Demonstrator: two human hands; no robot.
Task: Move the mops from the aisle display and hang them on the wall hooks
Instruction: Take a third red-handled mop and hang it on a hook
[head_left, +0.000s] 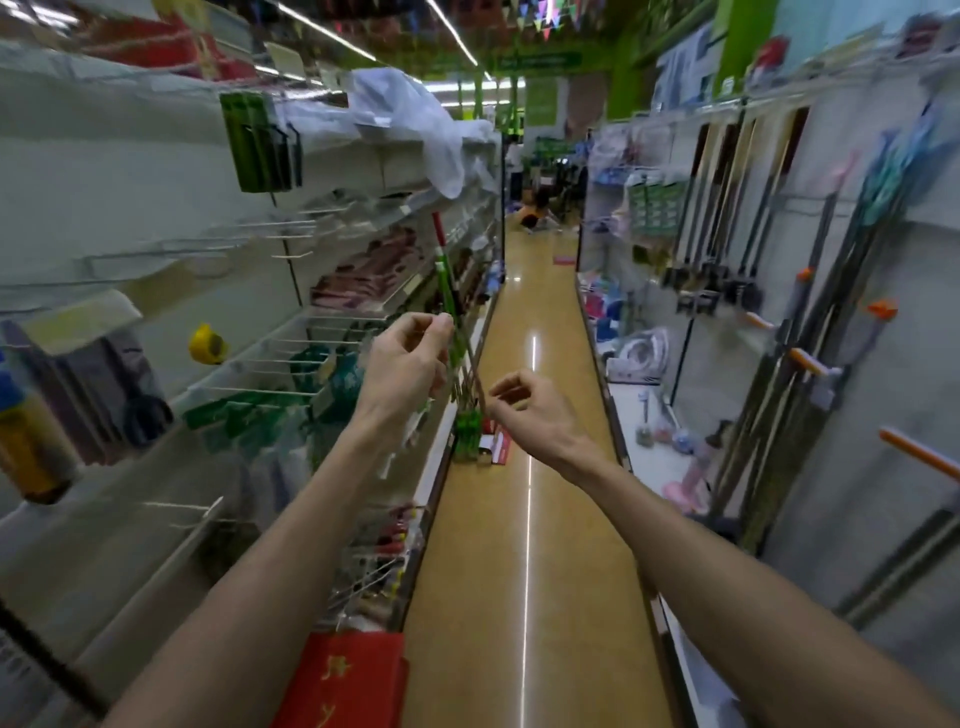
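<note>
Several mops (448, 291) with green and red handles stand upright against the edge of the left shelving, their green bases (469, 435) on the floor. My left hand (408, 364) reaches forward, its thumb and forefinger pinched on a green handle. My right hand (524, 410) is lower and to the right, fingers curled, fingertips at a thin grey pole (474, 371) of the same bunch; blur hides whether it grips. On the right wall are orange-tipped hooks (810, 361), with long-handled mops (727, 244) hanging further along.
A narrow aisle with a shiny tan floor (530, 519) runs ahead between the left shelving (270, 364) with peg hooks and the right wall display. A red box (343, 680) sits low on the left. People and a cart (535, 208) are at the far end.
</note>
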